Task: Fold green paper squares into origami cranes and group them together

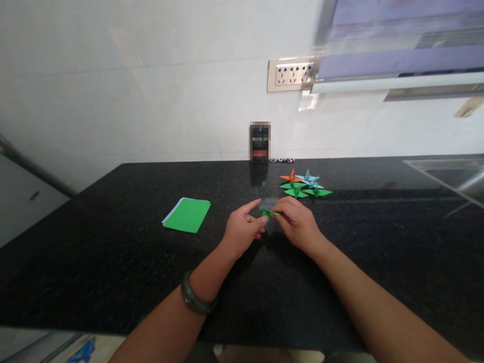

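Note:
A small folded piece of green paper is pinched between both hands just above the black stone counter. My left hand grips its left end with thumb and fingers, the index finger pointing out. My right hand is closed on its right end. Most of the paper is hidden by the fingers. I wear a dark bangle on the left wrist.
A stack of green paper sheets lies to the left. Several folded paper cranes, orange, blue and green, sit behind my right hand. A dark box stands at the wall. A wall socket strip and a sink are at right.

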{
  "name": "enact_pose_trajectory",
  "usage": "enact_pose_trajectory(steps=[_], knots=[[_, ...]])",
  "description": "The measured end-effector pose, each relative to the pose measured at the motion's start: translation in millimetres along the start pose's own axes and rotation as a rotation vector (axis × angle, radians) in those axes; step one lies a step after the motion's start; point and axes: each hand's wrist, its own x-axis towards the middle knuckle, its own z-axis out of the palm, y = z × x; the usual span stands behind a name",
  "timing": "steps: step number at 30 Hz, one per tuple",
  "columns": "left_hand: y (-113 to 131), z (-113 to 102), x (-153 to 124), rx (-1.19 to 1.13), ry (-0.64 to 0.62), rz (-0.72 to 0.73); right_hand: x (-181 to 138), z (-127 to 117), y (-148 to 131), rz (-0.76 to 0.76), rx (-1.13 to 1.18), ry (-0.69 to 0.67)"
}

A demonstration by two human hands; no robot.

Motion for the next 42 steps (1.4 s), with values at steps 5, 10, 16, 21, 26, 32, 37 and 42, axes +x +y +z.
enact_pose_trajectory(steps=[5,10,16,21,26,32,37,42], knots=[[-0.3,3.0,0.4,-0.237,-0.048,-0.038,-0.7,3.0,-0.2,0.046,0.098,0.028],[-1.7,2.4,1.2,-0.335,-0.050,0.026,-3.4,11.6,0.1,0.446,0.515,-0.030],[-2.7,2.0,0.7,-0.311,-0.022,0.163,-1.8,11.1,-2.9,0.441,0.779,-0.006],[-1.8,0.6,-0.7,-0.158,0.082,0.291,-2.2,10.5,-3.9,0.418,0.754,0.028],[1.6,2.5,-3.4,-0.079,0.110,0.334,-1.8,11.4,-4.6,0.407,0.742,0.046],[-2.8,6.3,-2.4,-0.153,0.108,0.275,0.3,9.9,-6.9,0.441,0.686,0.048],[-1.6,8.0,-3.0,-0.168,0.106,0.253,0.4,13.3,-8.7,0.538,0.773,0.047],[-0.4,8.3,-3.0,-0.186,0.109,0.223,0.5,17.5,-11.7,0.727,0.974,0.099]])
